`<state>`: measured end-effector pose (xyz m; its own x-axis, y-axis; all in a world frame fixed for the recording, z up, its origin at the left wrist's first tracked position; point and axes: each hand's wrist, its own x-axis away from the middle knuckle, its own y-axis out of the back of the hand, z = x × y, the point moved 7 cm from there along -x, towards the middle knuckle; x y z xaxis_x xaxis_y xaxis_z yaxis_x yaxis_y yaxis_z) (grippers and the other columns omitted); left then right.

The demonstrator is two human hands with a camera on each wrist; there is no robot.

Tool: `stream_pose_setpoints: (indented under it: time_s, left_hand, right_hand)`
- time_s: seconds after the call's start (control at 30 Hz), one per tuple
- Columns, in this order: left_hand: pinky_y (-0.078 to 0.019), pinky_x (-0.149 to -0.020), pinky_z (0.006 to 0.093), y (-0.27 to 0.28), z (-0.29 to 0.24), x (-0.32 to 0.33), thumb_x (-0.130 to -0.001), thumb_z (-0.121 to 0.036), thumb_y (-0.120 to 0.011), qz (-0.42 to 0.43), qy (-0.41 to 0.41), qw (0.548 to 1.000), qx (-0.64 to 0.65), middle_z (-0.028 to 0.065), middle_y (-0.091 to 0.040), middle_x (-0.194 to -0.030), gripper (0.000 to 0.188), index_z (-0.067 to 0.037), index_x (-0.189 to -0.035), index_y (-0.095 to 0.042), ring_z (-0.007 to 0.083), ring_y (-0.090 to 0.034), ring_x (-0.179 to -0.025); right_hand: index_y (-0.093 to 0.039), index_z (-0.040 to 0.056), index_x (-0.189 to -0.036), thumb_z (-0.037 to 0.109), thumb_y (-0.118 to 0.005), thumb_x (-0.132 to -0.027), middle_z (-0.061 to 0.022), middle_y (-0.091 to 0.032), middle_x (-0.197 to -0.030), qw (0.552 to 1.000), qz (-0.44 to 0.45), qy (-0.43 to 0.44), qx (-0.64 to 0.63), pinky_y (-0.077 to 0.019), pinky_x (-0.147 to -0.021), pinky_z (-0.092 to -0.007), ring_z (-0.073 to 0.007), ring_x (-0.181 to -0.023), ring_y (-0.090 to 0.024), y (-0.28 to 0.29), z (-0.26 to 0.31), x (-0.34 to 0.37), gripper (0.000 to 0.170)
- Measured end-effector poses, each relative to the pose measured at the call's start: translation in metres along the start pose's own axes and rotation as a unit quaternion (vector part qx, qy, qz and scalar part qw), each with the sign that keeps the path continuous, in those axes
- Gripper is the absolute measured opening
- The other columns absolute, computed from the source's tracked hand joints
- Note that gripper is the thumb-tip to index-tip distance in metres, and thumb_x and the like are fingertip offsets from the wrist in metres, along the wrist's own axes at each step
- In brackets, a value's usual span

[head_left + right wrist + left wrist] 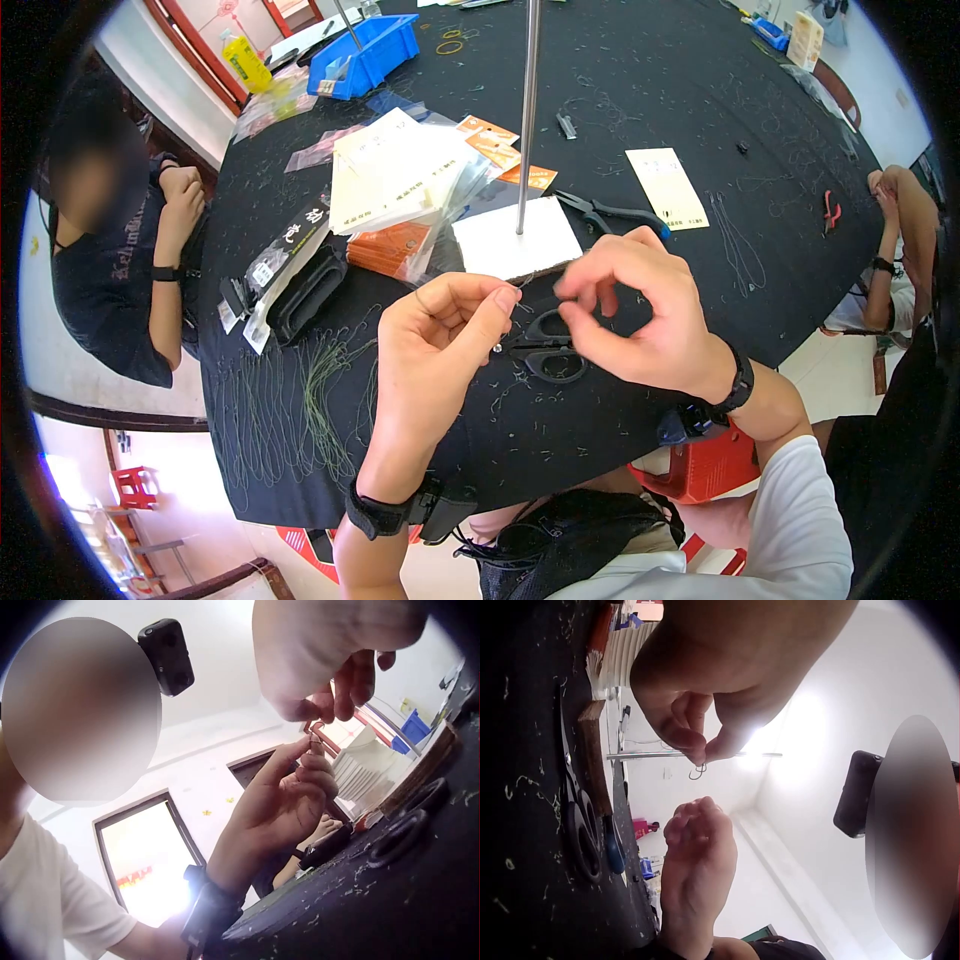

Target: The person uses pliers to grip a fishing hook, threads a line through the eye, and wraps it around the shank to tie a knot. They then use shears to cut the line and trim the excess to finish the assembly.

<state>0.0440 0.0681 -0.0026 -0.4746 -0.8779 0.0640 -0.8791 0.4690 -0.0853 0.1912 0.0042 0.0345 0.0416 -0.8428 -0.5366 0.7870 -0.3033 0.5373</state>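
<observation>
Between thumb and index finger, the left hand (425, 365) pinches a small thin hook (697, 772), whose bend sticks out past the fingertips in the left wrist view. The right hand (645, 315) is just to the right, its fingers loosely bent and a small gap between thumb and index tips. No thing shows in it; a thin line there could not be made out. The hands do not touch. Below them on the black cloth lie black-handled scissors (553, 366). Behind stands a white-topped block (515, 240) with an upright metal rod (529, 110).
Left of the block lie paper cards (395, 170), orange packets (388, 250) and a black case (308, 293). Green line (320, 400) is spread at the near left. Pliers (610, 212) and a card (667, 188) lie behind the right hand. A blue bin (362, 60) stands farther back.
</observation>
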Motion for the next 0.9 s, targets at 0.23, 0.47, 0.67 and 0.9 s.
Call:
stream_pose_setpoints:
  time_s: [0.23, 0.47, 0.67, 0.9]
  left_hand:
    - [-0.0363, -0.052, 0.0159, -0.009, -0.001, 0.002, -0.085, -0.011, -0.063, 0.035, 0.009, 0.999, 0.012, 0.0, -0.062, -0.074, 0.013, 0.001, -0.091, -0.064, 0.0018, -0.052, -0.064]
    - [-0.0366, -0.052, 0.016, -0.011, 0.003, 0.002, -0.085, -0.011, -0.064, 0.057, 0.011, 0.998, 0.016, 0.0002, -0.062, -0.074, 0.014, 0.001, -0.092, -0.064, 0.002, -0.052, -0.065]
    - [-0.0368, -0.053, 0.016, -0.01, 0.002, 0.002, -0.085, -0.011, -0.064, 0.061, 0.011, 0.998, 0.014, 0.0, -0.062, -0.075, 0.014, 0.001, -0.091, -0.064, 0.0021, -0.052, -0.065]
    - [-0.0378, -0.053, 0.0164, -0.011, 0.002, 0.003, -0.085, -0.011, -0.063, 0.072, 0.017, 0.997, 0.004, 0.0006, -0.062, -0.075, 0.014, 0.001, -0.092, -0.064, 0.003, -0.054, -0.067]
  right_hand:
    - [-0.061, 0.0154, -0.101, 0.011, -0.077, -0.062, 0.0059, -0.054, -0.075, 0.999, 0.014, 0.029, 0.03, -0.0308, -0.065, -0.0258, -0.0079, -0.06, -0.049, -0.002, 0.009, -0.003, 0.042]
    - [-0.063, 0.0153, -0.089, 0.01, -0.076, -0.063, 0.0053, -0.056, -0.074, 0.996, -0.017, 0.071, 0.047, -0.0308, -0.065, -0.0267, -0.009, -0.062, -0.052, 0.001, 0.013, -0.001, 0.03]
    - [-0.063, 0.0146, -0.083, 0.007, -0.075, -0.063, 0.0048, -0.055, -0.073, 0.996, -0.032, 0.07, 0.051, -0.0311, -0.065, -0.027, -0.0098, -0.065, -0.053, 0.004, 0.013, 0.0, 0.024]
    - [-0.063, 0.014, -0.079, 0.005, -0.074, -0.063, 0.005, -0.055, -0.072, 0.995, -0.048, 0.072, 0.057, -0.0312, -0.065, -0.027, -0.0097, -0.063, -0.051, 0.007, 0.013, -0.002, 0.021]
